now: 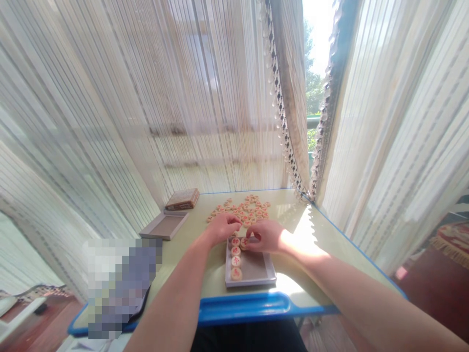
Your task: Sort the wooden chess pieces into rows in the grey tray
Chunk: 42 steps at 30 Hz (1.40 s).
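Note:
A shallow open box (269, 278) lies on the table in front of me. Round wooden Chinese chess pieces with red characters form a column along its left side, the lowest one (236, 274) close to the near wall. At the top of the box, my right hand (266, 234) has its fingers curled on a Chinese chess piece (244, 243) beside the column. My left hand (223, 228) is bent over the far left corner, thumb and fingers drawn together. Whatever is between them is hidden. Just under that hand, another piece is partly visible.
Many loose Chinese chess pieces (252, 206) are scattered beyond my hands. To the left lie an empty box lid (166, 227) and a brown book-like box (182, 199). A blurred-out object (128, 278) sits at the near left. Blue edging (351, 239) rims the table; curtains hang behind.

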Each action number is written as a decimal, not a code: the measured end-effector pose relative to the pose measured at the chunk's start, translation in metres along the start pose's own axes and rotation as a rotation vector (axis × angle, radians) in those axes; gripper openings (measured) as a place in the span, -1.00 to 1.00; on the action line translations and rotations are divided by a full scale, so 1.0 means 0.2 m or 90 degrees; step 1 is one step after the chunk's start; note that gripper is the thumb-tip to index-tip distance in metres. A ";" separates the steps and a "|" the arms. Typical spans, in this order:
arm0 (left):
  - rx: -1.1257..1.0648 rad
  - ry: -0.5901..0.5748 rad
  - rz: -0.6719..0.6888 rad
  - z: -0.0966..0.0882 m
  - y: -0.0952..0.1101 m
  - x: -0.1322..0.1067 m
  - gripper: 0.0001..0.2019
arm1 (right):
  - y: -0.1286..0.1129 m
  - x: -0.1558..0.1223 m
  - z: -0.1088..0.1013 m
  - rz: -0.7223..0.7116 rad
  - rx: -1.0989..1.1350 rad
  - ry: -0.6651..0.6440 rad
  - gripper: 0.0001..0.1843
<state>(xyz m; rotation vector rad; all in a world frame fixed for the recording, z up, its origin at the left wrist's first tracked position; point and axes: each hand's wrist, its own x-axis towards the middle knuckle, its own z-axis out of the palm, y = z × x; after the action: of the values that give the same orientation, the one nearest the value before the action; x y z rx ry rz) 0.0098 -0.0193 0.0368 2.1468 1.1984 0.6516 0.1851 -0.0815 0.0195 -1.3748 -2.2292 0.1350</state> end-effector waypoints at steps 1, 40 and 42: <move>-0.002 0.003 -0.001 0.00 0.00 0.00 -0.77 | 0.00 0.00 0.00 -0.003 -0.001 0.000 -0.72; 0.141 0.357 -0.233 -0.15 -0.14 0.01 -0.79 | 0.08 0.06 -0.01 0.071 0.140 0.059 -0.74; 0.128 0.371 -0.236 -0.14 -0.17 0.02 -0.76 | 0.08 0.11 -0.01 0.065 0.136 0.052 -0.75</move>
<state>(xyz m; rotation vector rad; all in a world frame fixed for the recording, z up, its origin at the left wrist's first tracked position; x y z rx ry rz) -0.0267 0.0052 0.0334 1.8568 1.9832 1.0604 0.1908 -0.0550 0.0241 -1.3509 -2.0145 0.3363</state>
